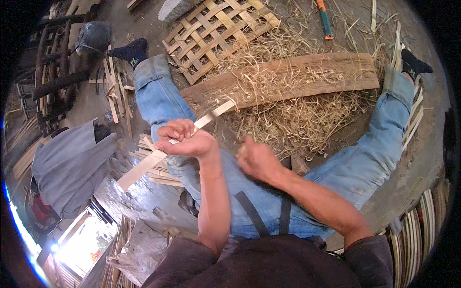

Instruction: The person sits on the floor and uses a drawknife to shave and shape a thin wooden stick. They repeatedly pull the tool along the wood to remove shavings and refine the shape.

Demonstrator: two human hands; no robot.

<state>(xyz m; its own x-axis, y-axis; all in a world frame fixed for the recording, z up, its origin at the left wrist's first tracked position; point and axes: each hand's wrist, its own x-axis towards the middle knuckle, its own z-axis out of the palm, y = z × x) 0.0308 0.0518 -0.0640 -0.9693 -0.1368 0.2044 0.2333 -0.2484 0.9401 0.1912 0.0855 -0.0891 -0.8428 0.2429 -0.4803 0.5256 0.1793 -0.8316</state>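
Note:
My left hand (189, 140) is closed around a flat pale wooden strip (140, 169), which slants over my left thigh. The strip's upper end reaches towards a brown plank (331, 72). A dark smudge shows on the strip just beyond my fingers. To the right of it, my right hand (259, 159) is curled into a fist above my lap, apart from the strip. Whatever its fingers hold is hidden. Thin curled shavings (307, 122) lie over the plank and in a heap between my legs.
A woven lattice panel (221, 31) lies beyond the plank, with an orange-and-green-handled tool (325, 21) to its right. Bundled strips (156, 161) are beside my left thigh. Grey cloth (72, 165) hangs at the left; more strips (418, 230) stack at the lower right.

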